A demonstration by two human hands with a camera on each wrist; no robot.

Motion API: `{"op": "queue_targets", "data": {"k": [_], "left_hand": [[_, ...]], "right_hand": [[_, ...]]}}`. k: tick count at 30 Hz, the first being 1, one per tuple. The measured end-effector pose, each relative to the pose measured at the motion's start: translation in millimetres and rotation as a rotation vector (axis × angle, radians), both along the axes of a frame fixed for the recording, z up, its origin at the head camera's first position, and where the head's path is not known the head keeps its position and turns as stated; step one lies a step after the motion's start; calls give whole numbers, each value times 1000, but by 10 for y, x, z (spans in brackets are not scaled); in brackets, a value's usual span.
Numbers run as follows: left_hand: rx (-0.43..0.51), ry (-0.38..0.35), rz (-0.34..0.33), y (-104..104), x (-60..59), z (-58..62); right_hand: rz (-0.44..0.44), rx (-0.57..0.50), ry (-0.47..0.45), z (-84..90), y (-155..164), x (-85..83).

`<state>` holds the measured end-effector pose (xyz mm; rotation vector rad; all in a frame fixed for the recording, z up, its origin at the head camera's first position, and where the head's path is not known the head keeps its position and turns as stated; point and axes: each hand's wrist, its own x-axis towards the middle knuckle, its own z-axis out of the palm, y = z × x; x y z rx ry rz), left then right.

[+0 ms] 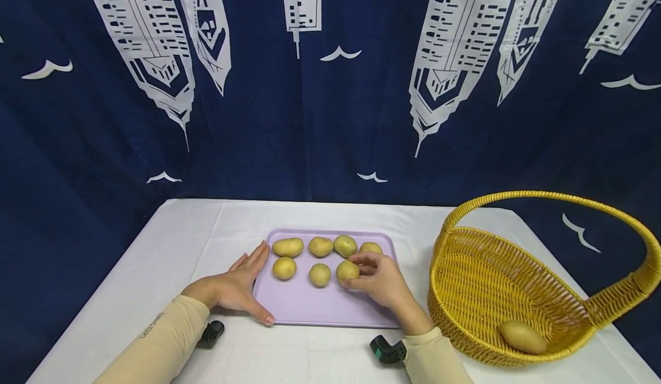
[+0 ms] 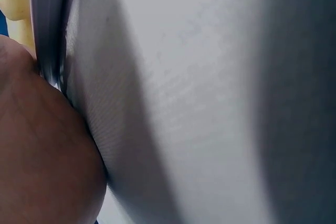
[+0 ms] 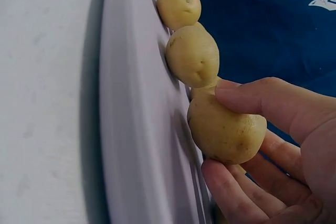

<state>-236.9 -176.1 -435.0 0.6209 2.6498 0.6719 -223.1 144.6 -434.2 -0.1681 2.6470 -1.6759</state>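
Note:
A pale purple tray [image 1: 299, 309] carries several yellow potatoes in two rows. My right hand [image 1: 379, 280] grips the rightmost potato of the front row [image 1: 347, 271], thumb on one side and fingers on the other; in the right wrist view this potato [image 3: 226, 129] sits right at the tray surface [image 3: 136, 103]. My left hand [image 1: 234, 286] lies spread with straight fingers along the tray's left edge, thumb at its front left corner. In the left wrist view the left hand [image 2: 47, 145] is beside the tray's rim [image 2: 50, 19].
To the right stands a yellow wicker basket [image 1: 441, 315] with a tall handle [image 1: 542, 194] and one potato [image 1: 523, 337] inside. A white cloth [image 1: 206, 240] covers the table. Behind it hangs a dark blue curtain [image 1: 268, 143] with white building prints.

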Motion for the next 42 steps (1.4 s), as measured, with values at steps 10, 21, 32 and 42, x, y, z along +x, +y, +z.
{"op": "queue_targets", "data": {"k": [10,21,32,42], "left_hand": [[5,-6,-4,11,0,9],[5,-2,-2,4,9,12],[5,-14,11,14,10,16],[5,-10,4,13,0,4]], "right_hand": [[22,-6,-5,-15,15,4],[53,5,31,-22,-4,4],[48,40,28,-9,-11,13],[49,71,73,23,1,22]]}}
